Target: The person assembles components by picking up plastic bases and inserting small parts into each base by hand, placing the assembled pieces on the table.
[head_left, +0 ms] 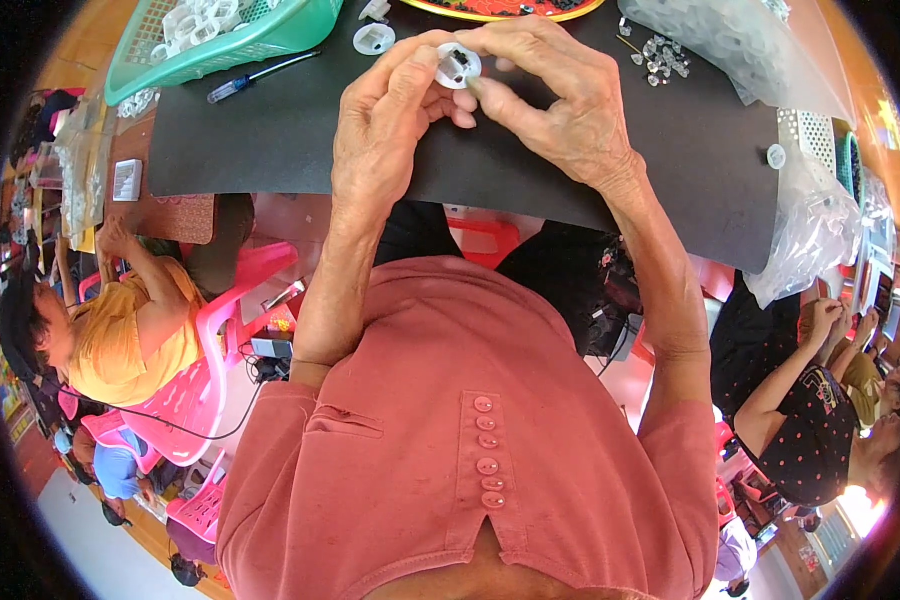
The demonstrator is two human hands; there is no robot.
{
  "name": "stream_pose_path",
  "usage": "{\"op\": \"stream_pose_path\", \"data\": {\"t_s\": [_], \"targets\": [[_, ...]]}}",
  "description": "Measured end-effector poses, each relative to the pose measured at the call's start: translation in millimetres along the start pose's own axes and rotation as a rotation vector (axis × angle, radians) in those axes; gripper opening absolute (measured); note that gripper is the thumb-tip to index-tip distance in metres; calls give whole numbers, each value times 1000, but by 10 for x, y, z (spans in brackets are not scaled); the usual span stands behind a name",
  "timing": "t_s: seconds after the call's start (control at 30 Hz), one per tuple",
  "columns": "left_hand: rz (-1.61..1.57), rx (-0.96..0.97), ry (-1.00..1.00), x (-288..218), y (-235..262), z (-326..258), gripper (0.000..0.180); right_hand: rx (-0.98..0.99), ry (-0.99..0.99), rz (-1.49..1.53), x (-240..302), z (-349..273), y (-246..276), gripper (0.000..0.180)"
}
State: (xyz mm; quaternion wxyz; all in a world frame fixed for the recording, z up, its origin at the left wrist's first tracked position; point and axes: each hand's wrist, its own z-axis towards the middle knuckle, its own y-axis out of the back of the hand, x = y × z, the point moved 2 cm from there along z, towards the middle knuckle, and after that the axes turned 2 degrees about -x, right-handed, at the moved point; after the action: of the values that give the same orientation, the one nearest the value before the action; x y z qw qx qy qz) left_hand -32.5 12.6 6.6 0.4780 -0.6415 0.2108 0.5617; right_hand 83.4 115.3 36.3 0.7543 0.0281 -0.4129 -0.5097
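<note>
- Head view, the only one; places given from the black mat.
- Item, white disc: over the mat's far half, about midway across, between my fingertips. Round, so no clear long axis; face turned up toward me. Hard plastic by its look, with a pale squarish centre and dark bits on it. Whether it touches the mat, I cannot tell.
- Item, my left hand: thumb and fingers pinching the disc's left edge, over the mat's left-centre.
- Item, my right hand: index finger at the disc's far edge, thumb at its near right edge, over the mat's right-centre. The disc lies to its left; both hands meet it, so neither is nearer. I judge that whatever I do next turns on this shared hold.
- Item, loose white piece: round, on the mat's far part, left of centre.
- Item, screwdriver: translucent blue handle toward the mat's left edge, thin dark shaft slanting toward its far centre.
- Item, green basket: plastic, at the mat's far left corner, heaped with translucent rings.
- Item, red tray: yellow-trimmed, curved rim, at the mat's far edge, bearing small black pieces.
- Item, clear bits: glassy, loosely clustered, on the mat's far right.
- Item, plastic bag: crinkled, translucent, at the mat's right edge.
</note>
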Motion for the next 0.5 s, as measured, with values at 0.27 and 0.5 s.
{"op": "stream_pose_path", "data": {"t_s": [0.27,0.5], "targets": [[-39,57,6,-24,7,-13,34,-8,41,0,-6,-20,-3,35],[85,116,36,-72,22,-23,33,-34,117,-35,-20,-10,1,33]]}}
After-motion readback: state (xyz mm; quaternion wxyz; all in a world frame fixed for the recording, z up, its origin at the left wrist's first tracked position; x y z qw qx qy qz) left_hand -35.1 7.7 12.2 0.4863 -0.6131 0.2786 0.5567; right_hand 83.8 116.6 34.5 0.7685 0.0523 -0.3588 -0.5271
